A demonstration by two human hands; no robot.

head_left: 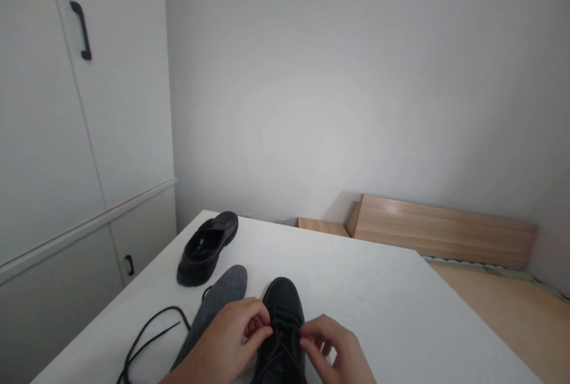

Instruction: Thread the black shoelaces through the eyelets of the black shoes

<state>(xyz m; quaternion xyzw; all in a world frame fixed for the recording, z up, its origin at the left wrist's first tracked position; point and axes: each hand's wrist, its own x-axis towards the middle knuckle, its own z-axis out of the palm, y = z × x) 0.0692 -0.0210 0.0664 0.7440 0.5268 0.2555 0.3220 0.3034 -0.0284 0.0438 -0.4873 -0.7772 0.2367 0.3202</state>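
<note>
A black lace-up shoe rests on the white table with its toe pointing away from me. Dark shoelace crosses over its tongue. On the shoe's left side, my left hand is closed, thumb and forefinger pinching the lace by the eyelets. My right hand pinches lace on the opposite side, its fingertips close against the shoe's edge. A grey felt insole lies left of the shoe, partly covered by my left hand and wrist. The near end of the shoe runs out of the picture.
Another black shoe, a slip-on style, stands at the table's far left corner. A loose black lace lies looped at the left front of the white table. Beyond are a white cabinet and a wooden headboard.
</note>
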